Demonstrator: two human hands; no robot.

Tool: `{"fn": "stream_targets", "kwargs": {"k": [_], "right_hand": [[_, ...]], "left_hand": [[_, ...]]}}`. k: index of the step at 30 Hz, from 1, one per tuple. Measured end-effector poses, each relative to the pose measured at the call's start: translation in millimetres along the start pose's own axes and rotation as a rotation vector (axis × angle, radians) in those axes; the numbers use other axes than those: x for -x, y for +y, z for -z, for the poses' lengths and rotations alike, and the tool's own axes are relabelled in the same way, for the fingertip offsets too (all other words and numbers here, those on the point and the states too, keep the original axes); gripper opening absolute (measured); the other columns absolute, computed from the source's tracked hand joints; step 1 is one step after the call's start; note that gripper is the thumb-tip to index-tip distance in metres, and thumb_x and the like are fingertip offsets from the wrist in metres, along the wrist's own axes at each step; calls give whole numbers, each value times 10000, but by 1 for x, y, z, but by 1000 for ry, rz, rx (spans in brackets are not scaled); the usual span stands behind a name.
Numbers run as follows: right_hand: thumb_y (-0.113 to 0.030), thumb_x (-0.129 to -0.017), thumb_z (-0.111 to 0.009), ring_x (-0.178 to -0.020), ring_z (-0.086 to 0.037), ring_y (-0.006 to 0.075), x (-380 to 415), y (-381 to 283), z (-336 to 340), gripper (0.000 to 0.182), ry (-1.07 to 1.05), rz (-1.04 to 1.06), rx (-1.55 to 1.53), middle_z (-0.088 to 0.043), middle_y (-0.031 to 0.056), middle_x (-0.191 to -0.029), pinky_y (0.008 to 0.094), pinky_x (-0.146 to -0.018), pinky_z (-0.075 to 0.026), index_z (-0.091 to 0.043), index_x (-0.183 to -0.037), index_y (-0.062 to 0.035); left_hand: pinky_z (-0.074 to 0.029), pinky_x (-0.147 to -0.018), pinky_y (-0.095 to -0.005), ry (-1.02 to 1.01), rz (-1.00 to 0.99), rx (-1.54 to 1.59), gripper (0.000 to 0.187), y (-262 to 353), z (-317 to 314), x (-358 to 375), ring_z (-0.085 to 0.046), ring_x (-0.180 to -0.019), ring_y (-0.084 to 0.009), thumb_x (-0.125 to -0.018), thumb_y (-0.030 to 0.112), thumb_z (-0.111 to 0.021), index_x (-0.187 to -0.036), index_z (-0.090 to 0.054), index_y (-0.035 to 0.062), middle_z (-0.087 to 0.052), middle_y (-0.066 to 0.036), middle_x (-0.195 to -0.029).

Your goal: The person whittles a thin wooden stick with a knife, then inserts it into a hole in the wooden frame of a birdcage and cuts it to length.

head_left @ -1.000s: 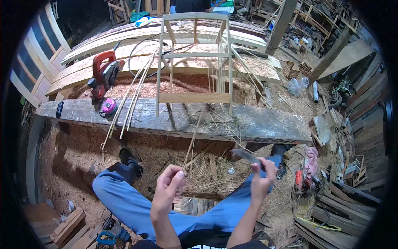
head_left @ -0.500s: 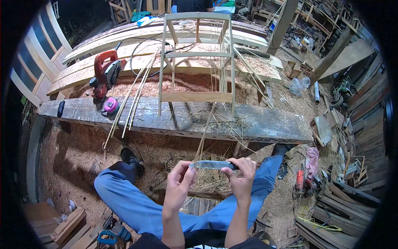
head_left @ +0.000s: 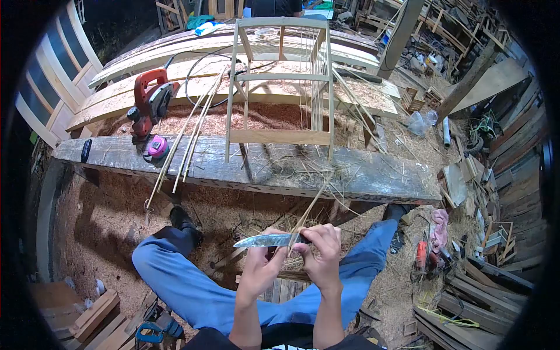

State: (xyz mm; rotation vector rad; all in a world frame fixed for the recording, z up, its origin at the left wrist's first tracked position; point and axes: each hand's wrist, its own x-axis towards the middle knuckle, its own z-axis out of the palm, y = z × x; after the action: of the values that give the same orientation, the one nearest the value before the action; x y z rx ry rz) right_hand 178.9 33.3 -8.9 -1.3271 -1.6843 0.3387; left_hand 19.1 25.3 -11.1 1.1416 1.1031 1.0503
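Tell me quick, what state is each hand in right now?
Left hand: closed, holding thin strips.
Right hand: closed, holding the knife.

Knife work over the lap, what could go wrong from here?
1. Cut: the knife in the right hand lies across the left hand; a slip could nick it.
2. Damaged stock: the thin strips cross the knife near its handle, so a heavy stroke might split or snap them.
3. Knock: the strips' far ends reach toward the wooden frame on the bench; a jerk might bump it.
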Motion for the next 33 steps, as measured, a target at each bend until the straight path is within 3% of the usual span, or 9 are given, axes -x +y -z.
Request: {"fn": "stream_targets", "kwargs": {"k": [5,10,16,22,26,33], "right_hand": [[-288,-790,-823,-893,-601,214,0,1,3,270,55,-17,16,-711,3,-916,389,-867,-384,-764,-982,-107],[-292,-791,-816,-877,-594,208,1,12,15,266,116,-18,133,-706,-12,-906,391,-894,-374,-761,-979,-111],[-323,-808,-803,-863,-584,213,3,21,19,281,158,-11,203,-684,-12,-869,394,-896,-373,-751,-993,-118],[-328,-852,-780,-856,-576,229,7,32,25,273,289,-89,283,-659,11,-849,393,-906,-377,-753,-1018,-114],[-286,-866,-785,-867,-581,231,5,42,41,260,350,-162,271,-668,24,-872,389,-906,-381,-754,-1039,-94],[-295,-846,-807,-855,-570,219,1,30,33,283,271,-134,236,-673,11,-880,384,-908,-372,-763,-1054,-108]], "left_hand": [[-479,-734,-216,33,-78,-62,75,-4,0,-2,-580,-791,-42,-1017,14,-626,-1084,-647,-13,-643,2,-890],[-454,-650,-206,91,113,-88,115,15,0,1,-554,-731,-20,-1019,74,-660,-1041,-660,-39,-614,34,-811],[-362,-563,-196,53,44,-93,103,16,-8,1,-476,-681,6,-1023,82,-657,-1005,-647,-19,-578,60,-775],[-354,-567,-195,-17,60,-144,116,22,-12,1,-453,-690,11,-1028,97,-653,-967,-627,1,-576,59,-777],[-359,-573,-193,-72,100,-161,130,21,-5,4,-458,-686,7,-1027,114,-660,-969,-627,2,-579,55,-784],[-421,-632,-207,-44,64,-143,132,19,0,-1,-515,-746,-14,-1025,97,-638,-1124,-620,12,-650,16,-871]]}}
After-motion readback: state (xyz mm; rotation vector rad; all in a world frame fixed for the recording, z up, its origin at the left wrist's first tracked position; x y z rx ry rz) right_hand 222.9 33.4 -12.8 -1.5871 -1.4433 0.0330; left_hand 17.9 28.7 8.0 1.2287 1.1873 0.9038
